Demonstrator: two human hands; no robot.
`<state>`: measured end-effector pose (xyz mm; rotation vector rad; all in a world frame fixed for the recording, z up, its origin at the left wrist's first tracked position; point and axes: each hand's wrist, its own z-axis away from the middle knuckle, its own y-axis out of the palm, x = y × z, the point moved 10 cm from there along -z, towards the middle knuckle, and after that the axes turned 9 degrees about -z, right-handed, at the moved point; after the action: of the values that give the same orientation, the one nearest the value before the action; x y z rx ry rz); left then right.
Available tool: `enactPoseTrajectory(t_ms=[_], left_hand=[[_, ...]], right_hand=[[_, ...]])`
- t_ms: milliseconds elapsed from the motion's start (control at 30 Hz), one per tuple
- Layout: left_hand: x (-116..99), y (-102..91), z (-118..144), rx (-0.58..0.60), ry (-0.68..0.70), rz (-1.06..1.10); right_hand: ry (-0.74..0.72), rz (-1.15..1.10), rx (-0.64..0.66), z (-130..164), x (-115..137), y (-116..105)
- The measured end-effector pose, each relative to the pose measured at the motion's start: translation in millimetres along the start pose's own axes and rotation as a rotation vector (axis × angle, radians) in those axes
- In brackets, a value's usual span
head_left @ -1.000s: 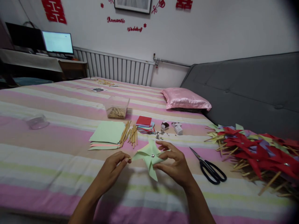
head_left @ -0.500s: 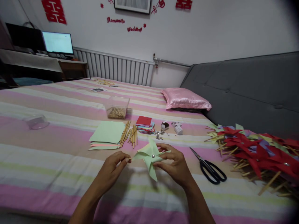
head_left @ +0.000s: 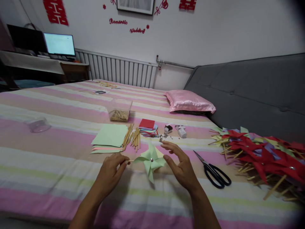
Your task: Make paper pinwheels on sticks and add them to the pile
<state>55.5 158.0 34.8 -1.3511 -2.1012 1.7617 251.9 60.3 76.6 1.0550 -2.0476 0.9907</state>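
I am counting one green pinwheel [head_left: 150, 160] in my left hand [head_left: 111, 170], one pair of scissors [head_left: 213, 170] lying right of that grip, and two paper stacks [head_left: 110, 136] beyond it.

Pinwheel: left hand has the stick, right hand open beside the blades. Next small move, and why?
Probably a light flick of a blade with the right hand. The left hand pinches the stick, the green pinwheel is pinned at its hub, and the right fingers hover open, just clear of the blades.
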Motion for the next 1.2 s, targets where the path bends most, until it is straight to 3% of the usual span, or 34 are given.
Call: enactPoseTrajectory(t_ms=[267, 533, 1000, 1200], left_hand=[[-5, 4.2, 4, 0.033, 0.066, -0.194], [-15, 4.9, 6, 0.038, 0.139, -0.237], [-33, 6.5, 4, -0.066, 0.19, -0.274], [-33, 4.7, 1, -0.102, 0.154, -0.276]], right_hand=[[0.086, 0.074, 0.286, 9, -8, 30], [0.122, 0.167, 0.355, 13, -9, 35], [0.336, 0.418, 0.386, 22, -43, 33], [0.261, 0.374, 0.343, 20, -34, 28]])
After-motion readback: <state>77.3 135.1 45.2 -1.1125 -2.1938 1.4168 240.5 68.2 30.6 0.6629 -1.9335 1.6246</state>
